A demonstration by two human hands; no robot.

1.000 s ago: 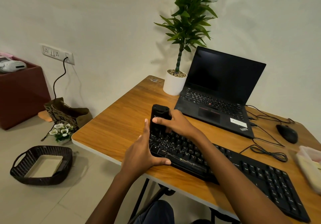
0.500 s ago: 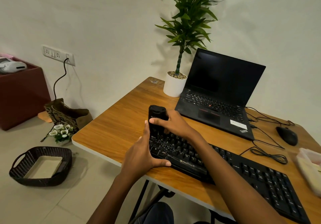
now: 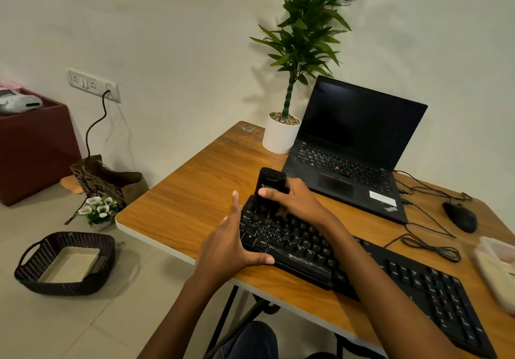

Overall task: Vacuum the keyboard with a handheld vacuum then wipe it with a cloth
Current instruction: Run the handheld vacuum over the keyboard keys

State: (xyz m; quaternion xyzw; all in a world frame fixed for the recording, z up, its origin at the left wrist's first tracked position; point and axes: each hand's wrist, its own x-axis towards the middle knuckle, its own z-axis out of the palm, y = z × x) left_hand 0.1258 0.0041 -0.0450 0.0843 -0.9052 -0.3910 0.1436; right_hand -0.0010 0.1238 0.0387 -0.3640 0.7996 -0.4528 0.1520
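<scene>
Nearest the viewer, the left hand (image 3: 228, 250) lies flat-fingered against the left end of the black keyboard (image 3: 306, 258), its fingers straight and pointing away, its thumb stretched along the front edge; it braces that corner and clasps nothing. The keyboard rests on the wooden table (image 3: 189, 199), its long axis running from this hand away to the right and toward the viewer, where the right forearm crosses its middle and the far end is partly cut off by the picture's lower corner. Just beyond the left fingertips, the right hand (image 3: 298, 202) is wrapped round the handheld vacuum (image 3: 269, 188), thumb across its front. The vacuum stands nearly upright, long axis vertical with a slight lean, lower end down on the keys at the keyboard's far left corner; black on black, its mouth is hard to make out. Beyond the grip an open laptop (image 3: 351, 141) shows a dark screen, with a white plant pot (image 3: 280, 135) beside it.
</scene>
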